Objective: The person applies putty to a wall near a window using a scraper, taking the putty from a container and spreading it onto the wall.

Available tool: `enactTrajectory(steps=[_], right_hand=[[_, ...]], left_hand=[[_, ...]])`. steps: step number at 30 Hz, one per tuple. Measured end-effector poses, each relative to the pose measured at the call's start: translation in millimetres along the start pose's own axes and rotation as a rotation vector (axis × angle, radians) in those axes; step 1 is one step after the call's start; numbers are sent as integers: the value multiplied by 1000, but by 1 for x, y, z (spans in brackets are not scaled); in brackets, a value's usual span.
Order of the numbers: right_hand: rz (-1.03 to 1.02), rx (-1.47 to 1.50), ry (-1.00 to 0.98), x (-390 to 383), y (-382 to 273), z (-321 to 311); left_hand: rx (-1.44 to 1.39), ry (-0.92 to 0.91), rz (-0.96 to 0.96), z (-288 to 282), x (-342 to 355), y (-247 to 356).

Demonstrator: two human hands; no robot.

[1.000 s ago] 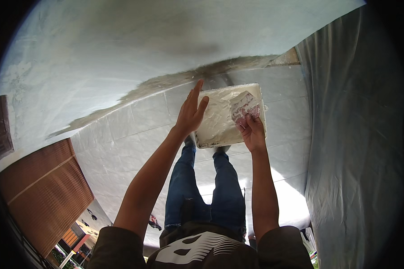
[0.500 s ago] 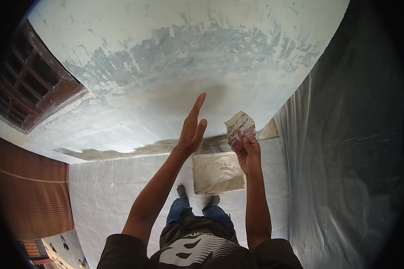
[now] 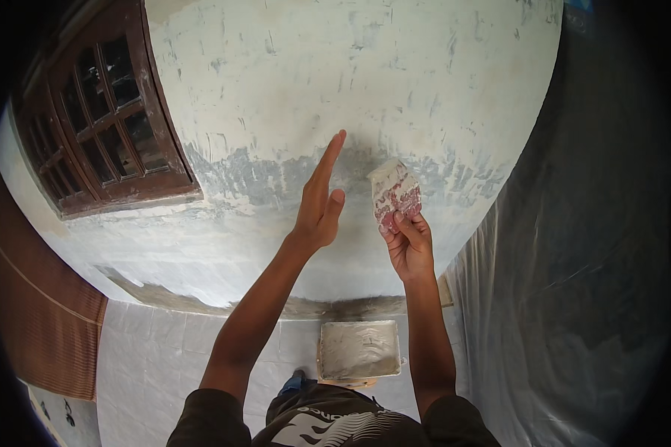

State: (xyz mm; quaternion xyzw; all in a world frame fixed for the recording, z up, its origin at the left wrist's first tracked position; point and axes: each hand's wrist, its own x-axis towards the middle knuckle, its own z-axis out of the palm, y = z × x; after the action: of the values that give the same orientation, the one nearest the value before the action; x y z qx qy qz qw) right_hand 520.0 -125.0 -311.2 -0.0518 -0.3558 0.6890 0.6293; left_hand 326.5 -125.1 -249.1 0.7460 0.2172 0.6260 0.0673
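Lifted clear of the tray (image 3: pixel 321 359), the probably light, stiff scraper (image 3: pixel 408 196) suits the right hand (image 3: pixel 412 249)'s lower-edge pinch, the left hand (image 3: pixel 319 210) straight-fingered, empty.

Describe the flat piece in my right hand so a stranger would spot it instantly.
Start with the big pale wall beside the brown window. In front of its patchy grey band, your right hand grips a flat piece by its lower end. Its pinkish-red surface, smeared with white, sets it apart from your open left hand and the wall.
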Motion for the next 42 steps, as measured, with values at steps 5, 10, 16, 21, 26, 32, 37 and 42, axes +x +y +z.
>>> enactTrajectory(steps=[5,10,16,21,26,32,37,42], right_hand=[[-96,-76,-16,40,-15,50],[-160,-94,-72,77,-19,89],[-219,-122,-110,109,-16,132],[-262,-192,-131,132,-16,154],[-338,-330,-114,155,-33,178],[-500,-470,-73,196,-65,217],[-841,-811,-93,237,-87,264],[-1278,-1203,-73,285,-117,289]], left_hand=[[68,21,102,-40,49,1],[162,59,244,-79,93,-2],[195,86,317,-113,131,-5],[232,81,361,-135,148,-16],[250,80,397,-152,169,-32],[302,90,452,-165,200,-51],[457,135,542,-174,227,-72],[569,174,600,-171,236,-82]])
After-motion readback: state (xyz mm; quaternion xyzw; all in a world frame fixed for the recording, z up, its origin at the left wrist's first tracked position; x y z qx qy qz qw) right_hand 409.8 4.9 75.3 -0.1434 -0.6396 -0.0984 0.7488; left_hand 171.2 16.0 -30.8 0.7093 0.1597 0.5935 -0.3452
